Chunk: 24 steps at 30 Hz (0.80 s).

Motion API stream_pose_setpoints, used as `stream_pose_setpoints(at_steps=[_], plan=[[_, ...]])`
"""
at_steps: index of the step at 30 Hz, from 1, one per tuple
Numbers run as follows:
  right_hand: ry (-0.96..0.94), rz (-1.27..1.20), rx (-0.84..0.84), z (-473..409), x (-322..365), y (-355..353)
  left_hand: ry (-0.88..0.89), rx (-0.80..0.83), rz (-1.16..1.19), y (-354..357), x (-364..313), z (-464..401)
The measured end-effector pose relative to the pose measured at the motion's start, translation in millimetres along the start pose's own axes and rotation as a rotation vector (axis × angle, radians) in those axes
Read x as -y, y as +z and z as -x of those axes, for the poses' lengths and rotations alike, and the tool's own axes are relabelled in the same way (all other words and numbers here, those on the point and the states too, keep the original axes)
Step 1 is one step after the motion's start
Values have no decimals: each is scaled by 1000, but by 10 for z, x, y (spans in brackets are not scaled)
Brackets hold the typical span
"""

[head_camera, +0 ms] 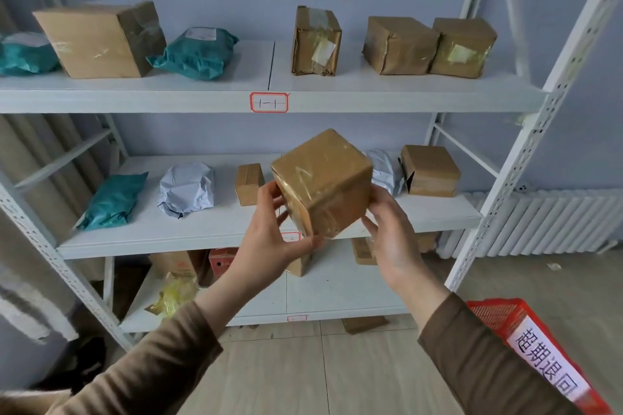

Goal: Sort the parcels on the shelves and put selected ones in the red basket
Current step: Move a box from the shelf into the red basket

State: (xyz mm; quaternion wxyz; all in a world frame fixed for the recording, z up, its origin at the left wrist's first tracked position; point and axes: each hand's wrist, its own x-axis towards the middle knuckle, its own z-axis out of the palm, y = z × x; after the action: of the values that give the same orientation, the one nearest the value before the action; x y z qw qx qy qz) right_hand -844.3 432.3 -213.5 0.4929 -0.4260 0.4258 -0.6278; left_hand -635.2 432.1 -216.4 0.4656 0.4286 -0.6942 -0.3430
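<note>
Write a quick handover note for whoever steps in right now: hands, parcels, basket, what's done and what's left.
Left hand and right hand: both gripping one taped brown cardboard box, tilted, in front of the white metal middle shelf.
Red plastic basket: on the floor at lower right, its inside out of view.
Done: one parcel picked up.
Left: decide on this box; the other boxes and teal mailer bags remain shelved.
</note>
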Motion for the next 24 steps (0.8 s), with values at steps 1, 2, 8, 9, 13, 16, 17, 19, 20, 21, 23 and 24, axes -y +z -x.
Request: stream_pose_setpoints(at_steps=[1,2,8,9,13,16,17,19,20,21,23,24], plan=[[31,-59,-9,-14,-12,-6,115,-34,-96,8,48,2],[58,-121,-14,-32,-26,-16,224,-65,-191,2,89,-5],[110,-193,95,-30,34,57,824,-239,-578,-162,402,-190],[80,-131,136,-16,41,90,850,-248,-579,-191,486,-225],[-23,67,219,96,76,303,758,-281,-446,-289,777,-291],[-105,109,216,126,0,390,684,-289,-334,-259,890,-296],[-127,114,211,124,-24,396,673,-300,-341,-240,922,-307],[-132,129,214,111,-39,394,663,-309,-371,-219,969,-330],[-116,143,225,107,-27,388,672,-307,-404,-224,989,-341],[-86,156,236,93,-21,375,690,-302,-451,-235,1000,-353],[-10,153,270,64,-16,351,702,-285,-536,-255,998,-381],[27,138,288,50,-31,340,700,-266,-555,-255,980,-397]])
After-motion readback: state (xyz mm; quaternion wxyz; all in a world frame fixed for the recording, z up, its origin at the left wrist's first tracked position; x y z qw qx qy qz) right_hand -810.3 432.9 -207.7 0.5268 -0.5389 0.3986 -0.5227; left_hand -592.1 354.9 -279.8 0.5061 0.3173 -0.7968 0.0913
